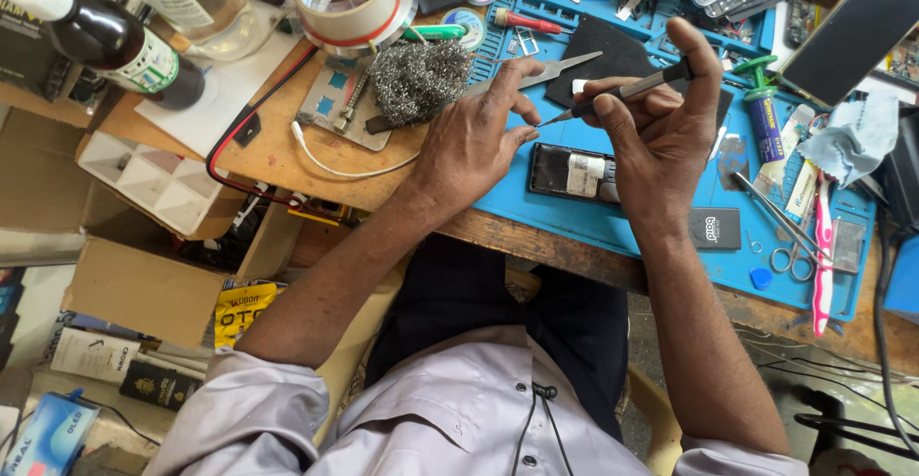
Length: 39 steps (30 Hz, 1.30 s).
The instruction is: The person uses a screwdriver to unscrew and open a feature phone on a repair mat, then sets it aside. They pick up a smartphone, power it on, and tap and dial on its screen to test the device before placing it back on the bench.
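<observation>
Over the blue repair mat [613, 222], our right hand [661, 122] grips a precision screwdriver [622, 89]; left hand [474, 136] pinches its tip. Opened phone [574, 174] lies below. Parts tray [158, 181] at nine o'clock holds nothing visible.

Whatever the left hand [476, 132] pinches at its fingertips, right where the tip of the right hand's [661, 122] screwdriver [622, 88] meets them, is too small to make out. Just below that grip, the opened phone [577, 174] has its right end hidden behind the right wrist. Farther right, the scissors' [787, 237] blades partly vanish under clutter.
</observation>
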Tool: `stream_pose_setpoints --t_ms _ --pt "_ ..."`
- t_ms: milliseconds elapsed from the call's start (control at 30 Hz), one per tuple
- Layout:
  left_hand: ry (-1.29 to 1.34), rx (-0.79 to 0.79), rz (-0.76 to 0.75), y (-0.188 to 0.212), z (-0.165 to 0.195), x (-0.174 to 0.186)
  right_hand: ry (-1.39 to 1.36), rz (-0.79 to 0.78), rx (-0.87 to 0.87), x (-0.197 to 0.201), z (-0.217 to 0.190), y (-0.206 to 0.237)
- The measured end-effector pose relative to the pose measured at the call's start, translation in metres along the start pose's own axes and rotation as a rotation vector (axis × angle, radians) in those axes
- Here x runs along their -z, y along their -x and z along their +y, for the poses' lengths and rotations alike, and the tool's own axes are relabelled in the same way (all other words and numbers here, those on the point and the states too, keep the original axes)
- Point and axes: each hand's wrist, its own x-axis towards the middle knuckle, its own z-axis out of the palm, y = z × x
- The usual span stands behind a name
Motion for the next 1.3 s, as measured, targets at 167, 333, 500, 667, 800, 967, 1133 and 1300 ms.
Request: stream_pose_setpoints --t_ms 167,333,500,667,800,967,1133,1300 --pt "0.04 0.028 0.013 -0.003 -0.003 -0.005 0.024 0.008 -0.029 0.001 -0.005 -0.003" --pt "0.023 0.039 0.02 -0.004 -0.004 -0.004 0.106 -0.006 -0.003 -0.003 -0.01 -0.004" --pt "-0.085 -0.069 0.047 0.0 0.0 -0.001 0.18 -0.036 0.06 -0.005 -0.014 -0.004" --pt "-0.054 -0.015 -0.034 -0.003 0.001 0.0 0.088 -0.022 0.037 -0.004 -0.013 -0.005" --pt "-0.087 0.006 -0.077 -0.005 0.0 -0.003 0.041 -0.005 0.025 -0.003 -0.011 -0.003" --pt "0.226 0.061 0.04 -0.003 -0.004 -0.003 0.088 0.046 0.097 0.003 -0.016 0.001" --pt "0.692 0.098 0.05 -0.001 -0.007 -0.005 0.075 0.077 0.294 -0.006 -0.027 0.009" --pt "1.193 0.407 -0.046 0.002 -0.003 -0.014 0.142 0.073 0.383 -0.01 -0.034 0.013"
